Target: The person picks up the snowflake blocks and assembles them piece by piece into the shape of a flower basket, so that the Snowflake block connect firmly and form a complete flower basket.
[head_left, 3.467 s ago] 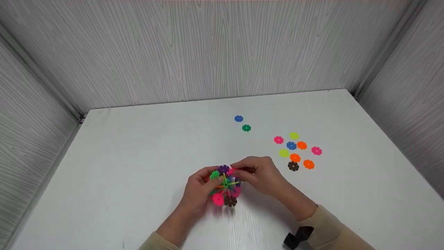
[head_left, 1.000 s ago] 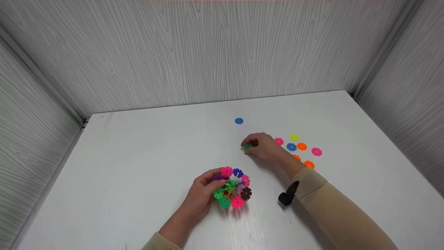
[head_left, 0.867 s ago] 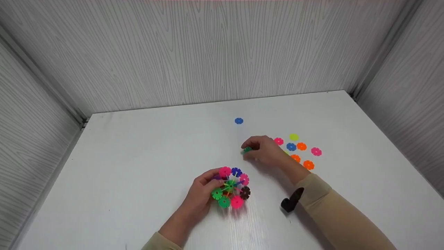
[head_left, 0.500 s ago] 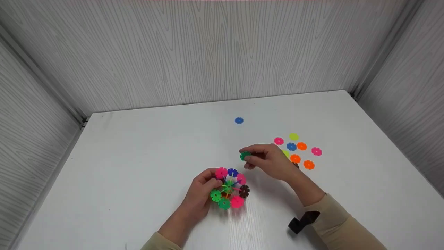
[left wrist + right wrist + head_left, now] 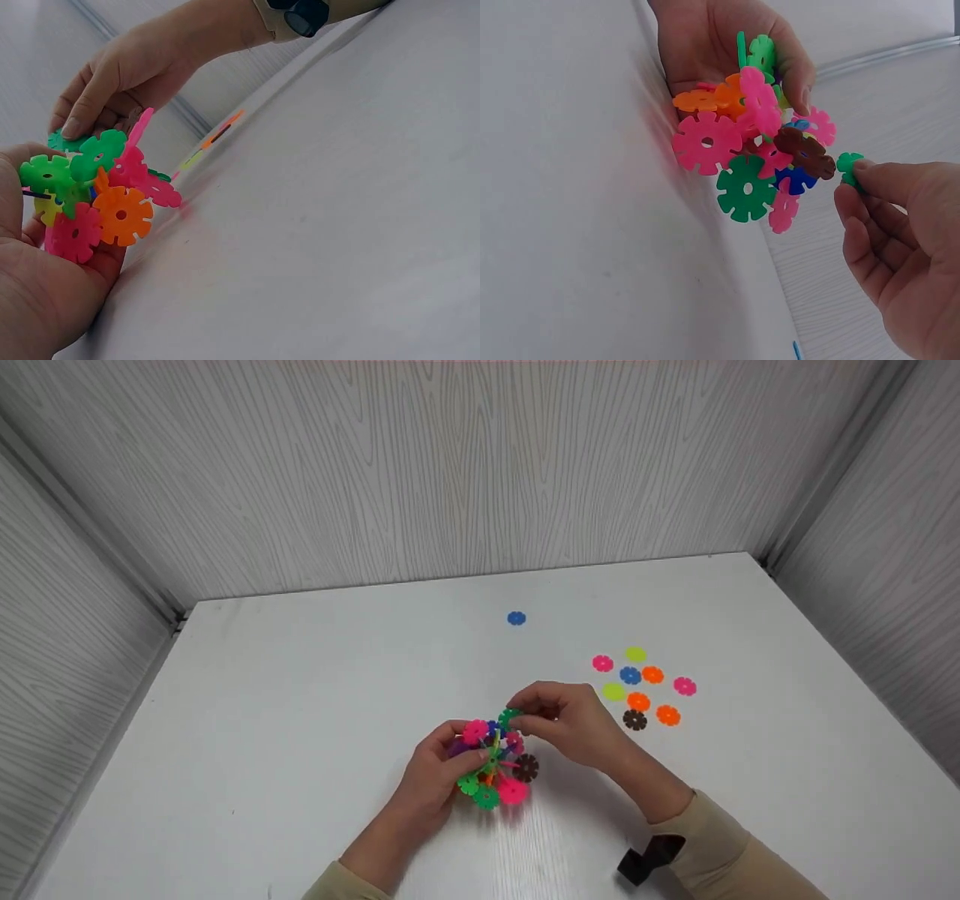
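My left hand holds a ball-like cluster of interlocked plastic snowflake discs in pink, green, orange, brown, blue and purple. Between thumb and fingers, my right hand pinches a green snowflake disc at the cluster's upper right. In the right wrist view that green disc sits beside a brown disc of the cluster; whether it is slotted in cannot be told. The left wrist view shows an orange disc and a pink disc on the near side, above the left palm.
Loose discs lie flat to the right on the white table: orange, brown, pink, yellow and blue. A lone blue disc lies farther back. Grey wood-grain panels enclose the table.
My right hand picked up the green disc from the table and brought it down and left to the cluster. My left hand turned the cluster while keeping hold of it.
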